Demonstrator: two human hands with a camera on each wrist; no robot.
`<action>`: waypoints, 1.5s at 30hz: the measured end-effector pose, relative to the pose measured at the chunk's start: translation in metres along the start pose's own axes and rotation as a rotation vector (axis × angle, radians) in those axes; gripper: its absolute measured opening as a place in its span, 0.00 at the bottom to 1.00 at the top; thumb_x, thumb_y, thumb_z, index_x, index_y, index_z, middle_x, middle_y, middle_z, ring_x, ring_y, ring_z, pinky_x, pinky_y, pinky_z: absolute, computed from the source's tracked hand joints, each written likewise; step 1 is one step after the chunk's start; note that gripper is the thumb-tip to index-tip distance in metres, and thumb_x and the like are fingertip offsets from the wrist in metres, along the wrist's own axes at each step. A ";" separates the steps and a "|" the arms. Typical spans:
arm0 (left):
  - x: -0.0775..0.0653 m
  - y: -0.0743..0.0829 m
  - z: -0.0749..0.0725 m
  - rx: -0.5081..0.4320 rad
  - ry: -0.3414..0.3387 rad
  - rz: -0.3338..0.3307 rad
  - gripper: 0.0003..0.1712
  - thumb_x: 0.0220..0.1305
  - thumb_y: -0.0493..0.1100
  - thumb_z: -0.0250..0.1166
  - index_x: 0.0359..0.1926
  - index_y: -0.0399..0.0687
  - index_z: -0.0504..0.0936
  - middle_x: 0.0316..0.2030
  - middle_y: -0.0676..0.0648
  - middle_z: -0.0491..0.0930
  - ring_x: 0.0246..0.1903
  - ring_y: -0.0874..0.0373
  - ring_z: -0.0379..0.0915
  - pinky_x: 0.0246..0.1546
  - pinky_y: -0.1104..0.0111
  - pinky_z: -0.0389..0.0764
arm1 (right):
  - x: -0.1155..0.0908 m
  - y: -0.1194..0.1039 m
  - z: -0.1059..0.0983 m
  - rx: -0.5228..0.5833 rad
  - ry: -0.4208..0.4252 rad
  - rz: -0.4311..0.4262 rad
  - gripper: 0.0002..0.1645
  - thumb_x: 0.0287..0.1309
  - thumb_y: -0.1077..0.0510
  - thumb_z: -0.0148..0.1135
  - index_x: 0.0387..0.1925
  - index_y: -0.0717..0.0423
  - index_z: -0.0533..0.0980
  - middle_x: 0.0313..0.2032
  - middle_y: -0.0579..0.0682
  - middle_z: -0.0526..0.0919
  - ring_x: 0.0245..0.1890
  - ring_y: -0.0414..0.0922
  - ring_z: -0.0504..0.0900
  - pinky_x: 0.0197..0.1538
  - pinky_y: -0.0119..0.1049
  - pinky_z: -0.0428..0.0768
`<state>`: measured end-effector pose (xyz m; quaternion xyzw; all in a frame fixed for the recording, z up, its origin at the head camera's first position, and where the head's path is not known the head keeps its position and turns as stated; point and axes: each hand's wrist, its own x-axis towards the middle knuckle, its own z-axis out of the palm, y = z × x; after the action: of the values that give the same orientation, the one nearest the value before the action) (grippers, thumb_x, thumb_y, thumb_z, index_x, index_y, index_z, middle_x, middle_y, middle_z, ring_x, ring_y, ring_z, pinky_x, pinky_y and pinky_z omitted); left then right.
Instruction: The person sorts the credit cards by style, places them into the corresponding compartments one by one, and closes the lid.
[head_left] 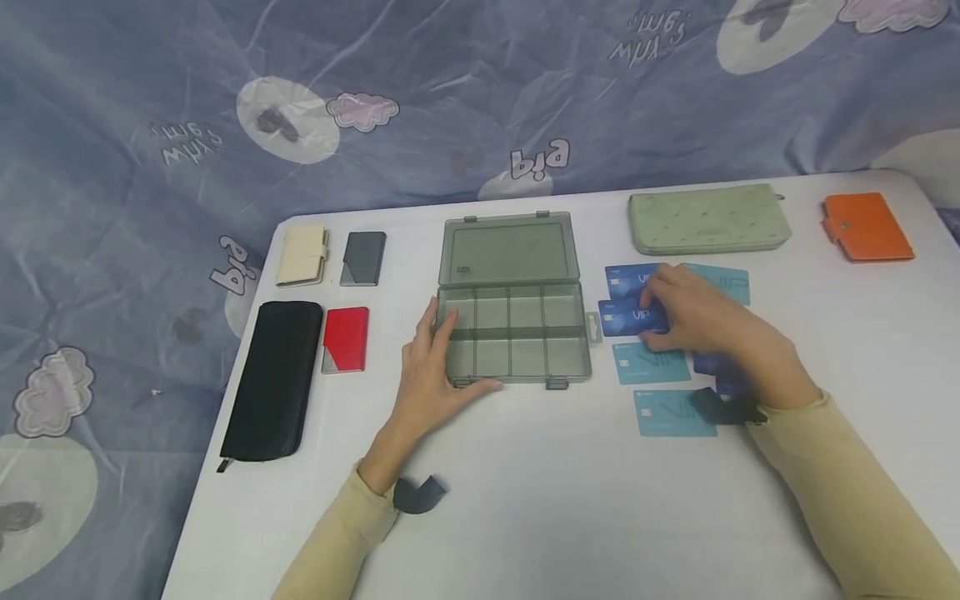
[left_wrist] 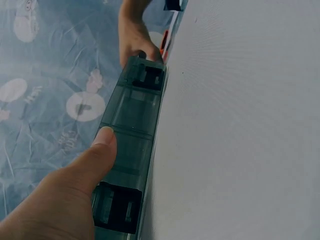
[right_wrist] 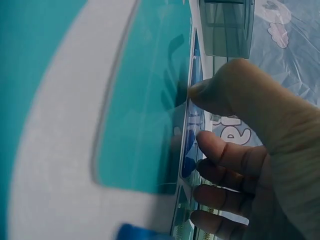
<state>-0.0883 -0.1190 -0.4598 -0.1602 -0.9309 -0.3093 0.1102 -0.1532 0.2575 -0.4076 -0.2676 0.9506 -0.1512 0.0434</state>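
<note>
A clear grey-green compartment box (head_left: 491,331) lies with its lid (head_left: 510,250) folded back. My left hand (head_left: 431,375) rests at its front left corner; in the left wrist view the straight thumb (left_wrist: 97,150) touches the front wall beside a latch. Over a dark blue VIP card (head_left: 618,320), my right hand (head_left: 697,312) has thumb and index finger at opposite long edges, pinching it while it lies flat. Another dark blue card (head_left: 622,275) is behind it. Teal VIP cards (head_left: 648,364) lie in front and to the right. My right wrist partly hides more blue cards (head_left: 712,364).
Left of the box are a black zip wallet (head_left: 277,379), a red card holder (head_left: 347,339), a dark grey card holder (head_left: 363,258) and a cream wallet (head_left: 302,254). At the back right lie a green wallet (head_left: 708,221) and an orange wallet (head_left: 870,227).
</note>
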 end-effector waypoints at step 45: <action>0.004 -0.004 0.002 -0.052 0.020 -0.004 0.71 0.35 0.70 0.71 0.72 0.42 0.44 0.72 0.45 0.46 0.69 0.56 0.46 0.54 0.53 0.62 | -0.006 -0.003 0.003 0.035 -0.067 0.092 0.37 0.33 0.48 0.76 0.45 0.59 0.71 0.39 0.53 0.78 0.36 0.48 0.70 0.44 0.46 0.67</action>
<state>-0.0934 -0.1204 -0.4625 -0.1582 -0.9216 -0.3353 0.1148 -0.1460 0.2574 -0.4095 -0.2275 0.9572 -0.1565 0.0866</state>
